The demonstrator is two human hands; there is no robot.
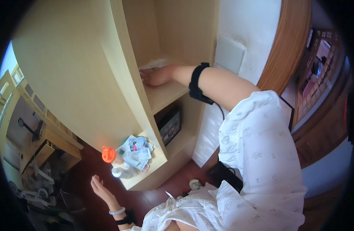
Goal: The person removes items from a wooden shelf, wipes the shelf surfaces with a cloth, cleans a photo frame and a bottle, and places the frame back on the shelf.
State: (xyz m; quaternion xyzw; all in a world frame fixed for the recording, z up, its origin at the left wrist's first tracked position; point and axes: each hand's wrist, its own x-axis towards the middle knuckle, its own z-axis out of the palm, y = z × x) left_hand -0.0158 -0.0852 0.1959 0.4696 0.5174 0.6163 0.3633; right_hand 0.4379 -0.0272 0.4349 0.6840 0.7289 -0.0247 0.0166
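- Left hand (pixel 100 188): empty, fingers extended, off outer edge of low shelf (pixel 148 177).
- Near that edge: orange-capped bottle (pixel 109 154), packets (pixel 140 153), probably for reach.
- Along left edge of upper shelf (pixel 163 96): white cloth (pixel 158 62) under right hand (pixel 157 76), probably for pressure; grip: cannot tell.

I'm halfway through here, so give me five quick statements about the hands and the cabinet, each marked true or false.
1. The right hand is inside the cabinet, next to a white thing, perhaps a cloth. True.
2. The left hand has a pale bracelet at its wrist. True.
3. A bottle with an orange lid stands beside some packets. True.
4. The left hand is gripping that bottle. False: the left hand is empty and apart from it.
5. The black-framed item sits above the shelf at the right hand. False: it is in the compartment below that shelf.
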